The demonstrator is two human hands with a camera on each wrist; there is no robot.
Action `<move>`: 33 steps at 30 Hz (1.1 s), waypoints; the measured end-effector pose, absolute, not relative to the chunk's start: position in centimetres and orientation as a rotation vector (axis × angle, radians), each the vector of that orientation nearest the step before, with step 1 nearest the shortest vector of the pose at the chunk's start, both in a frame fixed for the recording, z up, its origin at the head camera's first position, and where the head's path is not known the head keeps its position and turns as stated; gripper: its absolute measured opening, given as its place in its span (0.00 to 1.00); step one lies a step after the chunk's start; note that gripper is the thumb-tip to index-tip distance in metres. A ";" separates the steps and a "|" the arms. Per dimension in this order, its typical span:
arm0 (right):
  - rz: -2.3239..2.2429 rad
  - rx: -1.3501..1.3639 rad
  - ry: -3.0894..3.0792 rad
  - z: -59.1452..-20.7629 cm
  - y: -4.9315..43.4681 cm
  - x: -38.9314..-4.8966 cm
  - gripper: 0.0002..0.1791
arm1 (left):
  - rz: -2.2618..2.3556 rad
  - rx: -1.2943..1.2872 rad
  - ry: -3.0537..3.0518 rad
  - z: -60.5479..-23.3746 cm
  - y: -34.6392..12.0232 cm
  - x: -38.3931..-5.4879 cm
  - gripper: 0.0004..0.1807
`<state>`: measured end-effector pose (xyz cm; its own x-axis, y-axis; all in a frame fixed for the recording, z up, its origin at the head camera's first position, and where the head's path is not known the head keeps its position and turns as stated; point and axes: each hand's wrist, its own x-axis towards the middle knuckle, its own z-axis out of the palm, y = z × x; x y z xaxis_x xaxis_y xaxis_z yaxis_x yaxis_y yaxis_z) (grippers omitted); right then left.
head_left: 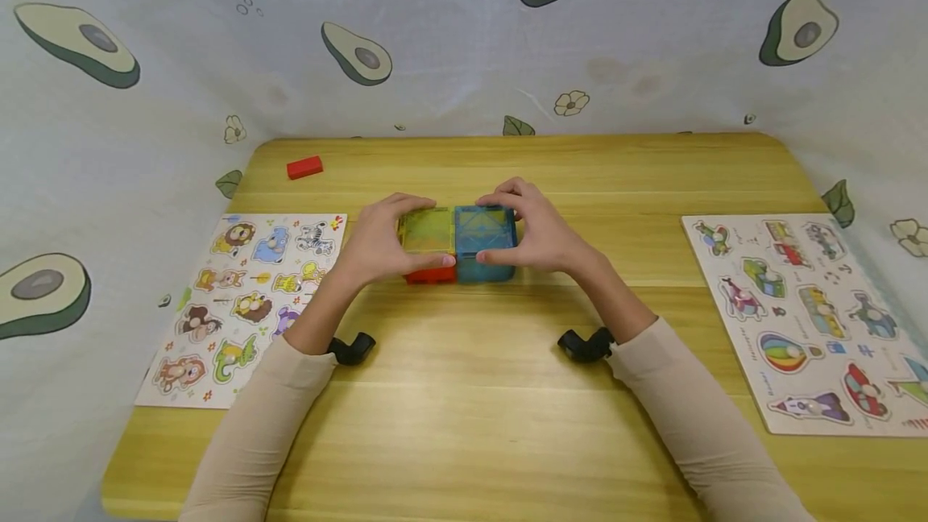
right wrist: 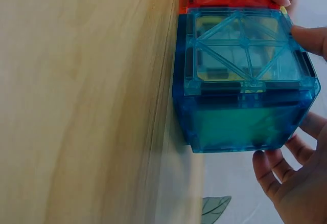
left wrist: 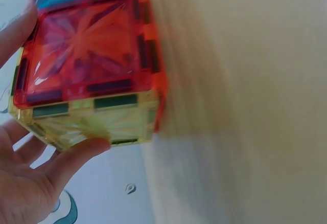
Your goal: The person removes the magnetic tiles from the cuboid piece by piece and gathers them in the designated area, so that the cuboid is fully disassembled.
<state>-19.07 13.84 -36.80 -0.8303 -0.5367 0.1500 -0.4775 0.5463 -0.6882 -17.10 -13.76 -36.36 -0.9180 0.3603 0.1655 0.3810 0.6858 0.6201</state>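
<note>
Two see-through magnetic-tile cubes stand side by side on the wooden table, their near sides lined up. The left cube (head_left: 428, 234) has a yellow top and a red front; in the left wrist view its yellow end tile (left wrist: 122, 119) shows too. Blue tiles make up the right cube (head_left: 484, 268), seen closer in the right wrist view (right wrist: 240, 119). My left hand (head_left: 379, 238) grips the yellow-and-red cube, thumb at the front top edge and fingers at the back. My right hand (head_left: 542, 230) holds the blue cube the same way, thumb at its front top edge.
A red block (head_left: 304, 167) lies at the back left of the table (head_left: 464, 409). An animal puzzle board (head_left: 239, 312) is on the left, a vehicle puzzle board (head_left: 805, 329) on the right. An avocado-print cloth (head_left: 449, 47) hangs behind.
</note>
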 end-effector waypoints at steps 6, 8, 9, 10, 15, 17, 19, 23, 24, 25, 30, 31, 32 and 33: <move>-1.230 -0.869 2.697 -37.4 14.6 -19.7 0.38 | -1.144 -0.561 -2.804 -37.1 -12.9 -17.0 0.47; -1.242 -0.865 2.697 -37.3 14.6 -19.8 0.38 | -1.155 -0.538 -2.809 -37.2 -12.8 -17.0 0.48; -1.245 -0.867 2.698 -37.3 14.7 -19.8 0.38 | -1.158 -0.528 -2.818 -37.2 -12.8 -17.0 0.48; -1.248 -0.873 2.701 -37.4 14.7 -19.8 0.38 | -1.160 -0.520 -2.828 -37.2 -12.8 -17.0 0.49; -1.281 -0.890 2.709 -37.5 14.7 -20.0 0.37 | -1.192 -0.495 -2.890 -36.9 -13.0 -16.9 0.50; -1.299 -0.885 2.707 -37.6 14.6 -20.0 0.37 | -1.243 -0.458 -2.899 -36.9 -13.1 -16.9 0.51; -1.317 -0.879 2.705 -37.7 14.6 -20.0 0.37 | -1.304 -0.411 -2.890 -36.9 -13.1 -16.8 0.51; -1.336 -0.866 2.711 -37.8 14.6 -19.9 0.36 | -1.397 -0.331 -2.854 -37.1 -13.2 -16.8 0.51; -1.338 -0.864 2.714 -37.7 14.6 -19.9 0.36 | -1.404 -0.323 -2.849 -37.2 -13.2 -16.9 0.51; -1.338 -0.861 2.717 -37.7 14.6 -19.9 0.36 | -1.406 -0.320 -2.846 -37.2 -13.2 -16.9 0.51; -1.327 -0.855 2.730 -37.6 14.5 -19.8 0.37 | -1.417 -0.322 -2.838 -37.4 -13.4 -17.1 0.50; -1.320 -0.856 2.736 -37.6 14.6 -19.9 0.37 | -1.416 -0.321 -2.840 -37.4 -13.4 -17.1 0.50; -1.314 -0.860 2.743 -37.5 14.6 -19.9 0.37 | -1.417 -0.320 -2.841 -37.4 -13.4 -17.1 0.50; -1.308 -0.864 2.749 -37.5 14.6 -19.9 0.38 | -1.415 -0.321 -2.842 -37.4 -13.4 -17.1 0.50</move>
